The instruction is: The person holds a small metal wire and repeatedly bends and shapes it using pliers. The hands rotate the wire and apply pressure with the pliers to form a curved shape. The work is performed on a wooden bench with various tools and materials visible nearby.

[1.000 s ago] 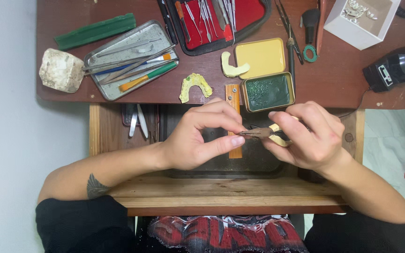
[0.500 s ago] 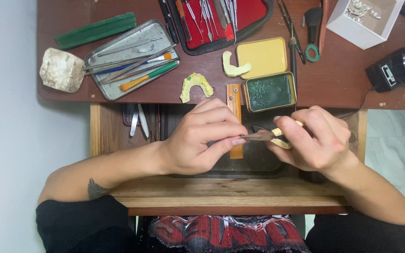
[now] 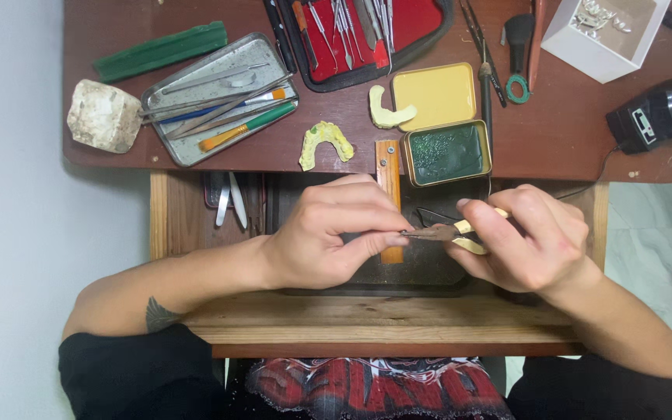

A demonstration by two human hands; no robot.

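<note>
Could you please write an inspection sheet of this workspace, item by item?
Surface: brown desk above an open wooden drawer.
Job's things: pliers with pale handles in right hand; left hand pinches at their tip.
Clutter: metal tray of tools, red instrument case, yellow dental cast, green tin, white block.
Grippers: both hands closed around the pliers.
Cables: thin cord from the black device.
Surroundings: pale floor.

The two hands meet over the open drawer [image 3: 196, 225], with bare room at its left side. Behind them the table [image 3: 569, 148] is crowded: a metal tray [image 3: 188, 148], a green tin [image 3: 446, 152] and a yellow mold [image 3: 325, 142] block the way.
</note>
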